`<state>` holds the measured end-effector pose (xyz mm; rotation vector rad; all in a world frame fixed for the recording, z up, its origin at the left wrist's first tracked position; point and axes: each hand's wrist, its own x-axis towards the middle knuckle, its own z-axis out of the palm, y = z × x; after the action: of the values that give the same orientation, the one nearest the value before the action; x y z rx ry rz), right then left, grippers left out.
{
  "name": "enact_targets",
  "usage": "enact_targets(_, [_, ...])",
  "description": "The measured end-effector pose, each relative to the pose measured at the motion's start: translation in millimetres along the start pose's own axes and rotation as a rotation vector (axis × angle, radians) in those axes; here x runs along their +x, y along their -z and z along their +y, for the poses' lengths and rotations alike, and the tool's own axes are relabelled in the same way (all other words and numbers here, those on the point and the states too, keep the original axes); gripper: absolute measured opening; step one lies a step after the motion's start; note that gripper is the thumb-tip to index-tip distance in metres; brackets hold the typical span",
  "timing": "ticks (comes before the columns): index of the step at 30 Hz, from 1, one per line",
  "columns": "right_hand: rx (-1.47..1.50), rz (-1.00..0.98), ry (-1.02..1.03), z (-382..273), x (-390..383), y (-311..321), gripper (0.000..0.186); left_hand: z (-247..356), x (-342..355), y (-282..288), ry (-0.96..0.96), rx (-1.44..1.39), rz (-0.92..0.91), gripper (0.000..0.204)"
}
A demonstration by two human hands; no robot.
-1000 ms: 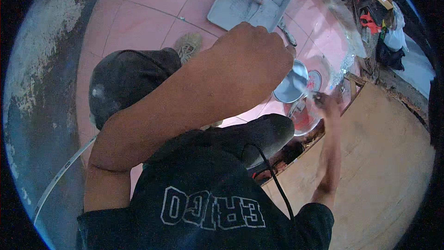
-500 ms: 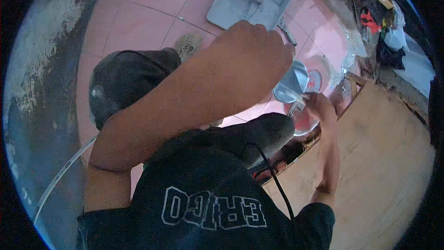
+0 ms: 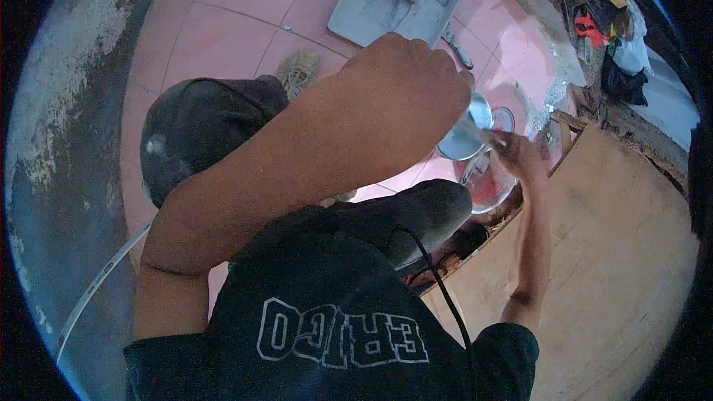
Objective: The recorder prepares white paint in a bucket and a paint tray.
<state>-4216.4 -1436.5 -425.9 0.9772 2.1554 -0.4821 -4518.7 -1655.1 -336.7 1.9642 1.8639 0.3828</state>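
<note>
My left hand point(image 3: 412, 74) is closed in a fist at the rim of a silvery metal can point(image 3: 462, 141). Its fingertips are hidden behind the back of the hand. The can is tilted, with its shiny inside showing. My right hand point(image 3: 520, 154) is closed around a thin pale stick-like tool point(image 3: 486, 136), blurred by motion, which reaches across the can's mouth. Just below the can stands a round container point(image 3: 494, 189) with a pale rim and red on it. A round lid-like disc point(image 3: 503, 120) with red marks lies beyond my right hand.
A grey paint tray point(image 3: 353, 18) sits on the pink tiles point(image 3: 230, 37), with a dark-handled tool point(image 3: 459, 48) beside it. A wooden board point(image 3: 609, 223) fills the right side. Bags and clutter point(image 3: 624, 78) lie far right; a worn wall point(image 3: 67, 104) rises at left.
My right hand has shifted slightly up and right with the pale tool, which is now more blurred. My left hand stays nearly in place at the can.
</note>
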Motion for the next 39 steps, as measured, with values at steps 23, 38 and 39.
enact_targets(23, [-0.140,-0.074,-0.003,-6,10,-12,0.035,-1,-1,-6,0.001,0.046,0.029,0.036])
enact_targets(38, [-0.055,0.225,-0.101,21,-4,2,0.034,3,2,-6,-0.014,-0.026,0.046,0.031])
enact_targets(39, [-0.079,0.201,-0.039,31,-3,1,0.032,4,4,-6,-0.023,-0.032,0.050,0.031])
